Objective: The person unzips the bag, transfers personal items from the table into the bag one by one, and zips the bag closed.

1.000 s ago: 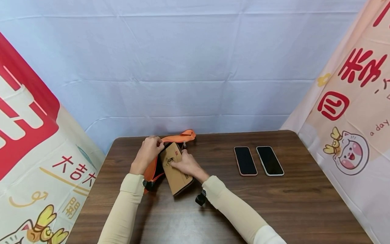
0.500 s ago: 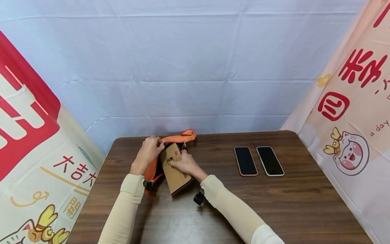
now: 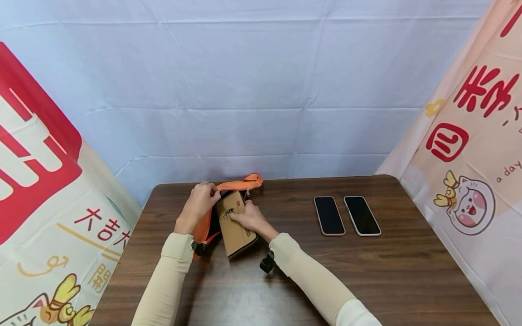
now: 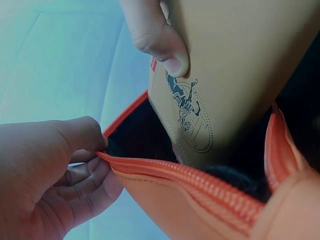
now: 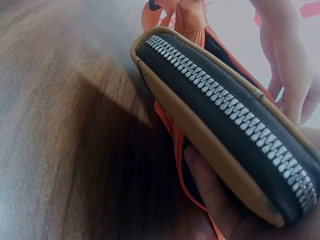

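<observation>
Against a white backdrop, the left hand (image 3: 198,203) pinches open the zipper edge of an orange pouch (image 3: 202,228) at the wooden table's (image 3: 367,271) far left. The right hand (image 3: 252,219) grips a tan wallet (image 3: 235,226), partly inside the pouch; two phones (image 3: 346,215) lie well apart to the right.

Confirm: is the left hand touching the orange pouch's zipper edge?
Touching. The left wrist view shows the left hand pinching the orange pouch at its zipper edge, thumb above and fingers below, with no gap.

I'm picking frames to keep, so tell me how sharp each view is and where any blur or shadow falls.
Head view: evenly lit and sharp, the two phones crisp. Left wrist view: bluish cast, the wallet emblem fairly clear, the orange bag rim soft up close. Right wrist view: the wallet zip sharp, the table blurred with a dark shadow under the wallet.
</observation>
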The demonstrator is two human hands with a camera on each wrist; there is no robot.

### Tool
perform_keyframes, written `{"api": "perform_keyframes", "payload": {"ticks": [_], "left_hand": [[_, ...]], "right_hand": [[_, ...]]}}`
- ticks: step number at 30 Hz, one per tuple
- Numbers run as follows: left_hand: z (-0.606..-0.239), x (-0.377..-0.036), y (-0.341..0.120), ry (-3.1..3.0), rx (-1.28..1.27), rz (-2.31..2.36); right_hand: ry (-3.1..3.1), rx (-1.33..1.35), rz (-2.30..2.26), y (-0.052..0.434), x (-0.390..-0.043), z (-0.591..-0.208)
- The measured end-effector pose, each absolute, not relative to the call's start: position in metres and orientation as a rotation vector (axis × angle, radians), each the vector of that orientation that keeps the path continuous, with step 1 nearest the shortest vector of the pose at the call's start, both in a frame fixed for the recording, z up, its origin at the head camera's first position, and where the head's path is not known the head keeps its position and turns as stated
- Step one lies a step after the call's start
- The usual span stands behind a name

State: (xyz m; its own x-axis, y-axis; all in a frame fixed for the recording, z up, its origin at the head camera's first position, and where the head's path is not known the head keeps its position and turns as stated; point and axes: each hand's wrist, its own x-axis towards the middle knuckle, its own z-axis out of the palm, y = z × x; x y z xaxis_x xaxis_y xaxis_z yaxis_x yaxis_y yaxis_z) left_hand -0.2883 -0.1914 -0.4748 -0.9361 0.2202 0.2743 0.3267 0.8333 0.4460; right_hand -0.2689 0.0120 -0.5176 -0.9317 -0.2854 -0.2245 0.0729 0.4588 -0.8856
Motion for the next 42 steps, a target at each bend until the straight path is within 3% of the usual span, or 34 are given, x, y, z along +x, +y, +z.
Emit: {"api": "perform_keyframes", "payload": {"ticks": [42], "left_hand": [[-0.4796, -0.2879, -0.1879, -2.810, -0.427, -0.706]], "right_hand": [[2.212, 0.010, -1.742, 0.0078, -0.2787, -0.5200]]}}
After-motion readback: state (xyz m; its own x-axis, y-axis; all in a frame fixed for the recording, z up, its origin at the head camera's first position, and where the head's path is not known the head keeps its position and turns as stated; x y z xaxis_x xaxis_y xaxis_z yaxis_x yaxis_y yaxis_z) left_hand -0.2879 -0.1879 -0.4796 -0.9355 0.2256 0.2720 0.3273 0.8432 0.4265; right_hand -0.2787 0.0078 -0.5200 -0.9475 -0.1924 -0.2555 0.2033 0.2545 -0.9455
